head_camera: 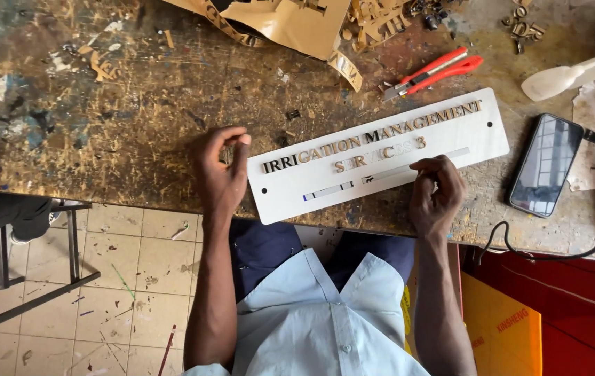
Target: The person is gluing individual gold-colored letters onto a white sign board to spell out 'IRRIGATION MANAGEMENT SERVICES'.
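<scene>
- The scarred, paint-spattered workbench (pixel 102 104) fills the upper view; its near edge runs just below both hands, tiled floor beyond.
- The white sign plate (pixel 381 157) lies centre, tilted up toward 2 o'clock, gold letters already on it.
- Left hand (pixel 222 167), at the plate's 9 o'clock end, pinches something small, seemingly a letter.
- Right hand (pixel 437 188), at 5 o'clock, fingers curled on the lower edge; contents unclear.
- Judged: lettering mid-way; next placement needs careful alignment.
- Free room lies at 10 o'clock; red cutter (pixel 433 72) and phone (pixel 544 165) crowd 1 to 3.

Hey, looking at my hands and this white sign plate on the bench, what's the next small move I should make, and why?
Probably bring the left hand across to the white sign plate. Its fingertips pinch something too small to identify beside the plate's left end, while the right hand rests on the plate's lower edge by the thin strip, steadying it.
</scene>
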